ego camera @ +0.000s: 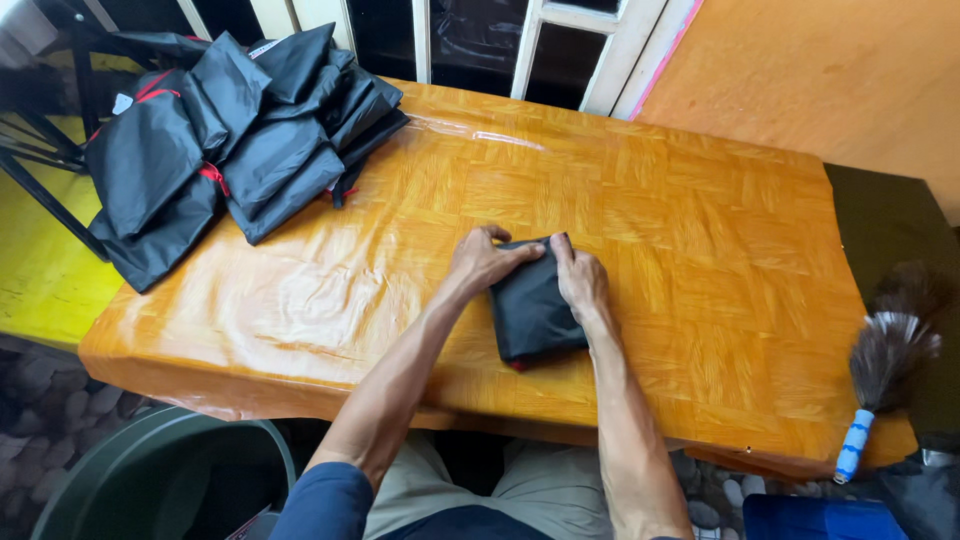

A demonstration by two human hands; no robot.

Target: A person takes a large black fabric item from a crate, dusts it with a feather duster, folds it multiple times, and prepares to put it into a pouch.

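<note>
Both hands press flat on a small folded black fabric bundle (530,310) lying near the middle of the table, a little toward the near edge. The left hand (483,262) lies on the bundle's upper left corner, fingers stretched and slightly spread, tips reaching over its far edge. The right hand (580,277) rests along the right side, fingers straight and close together, pointing away from the person. Neither hand is curled round the cloth; they pin it down rather than grip it. The fingertips of the two hands nearly meet at the far edge.

A speck of red shows at the bundle's near corner; what it belongs to is hard to tell.

Around the bundle the orange wood-pattern table cover (700,250) lies bare on all sides, with wide room to the right and toward the far edge. Well apart, at the far left corner, sits a pile of folded black bags with red cords (230,140), some hanging over the edge. By the near right corner a feather duster with a blue-and-white handle (880,380) leans. Below the near left edge a dark green bin (150,480) is partly cut off, its inside too dark to read. The person's lap hides the floor beneath.
</note>
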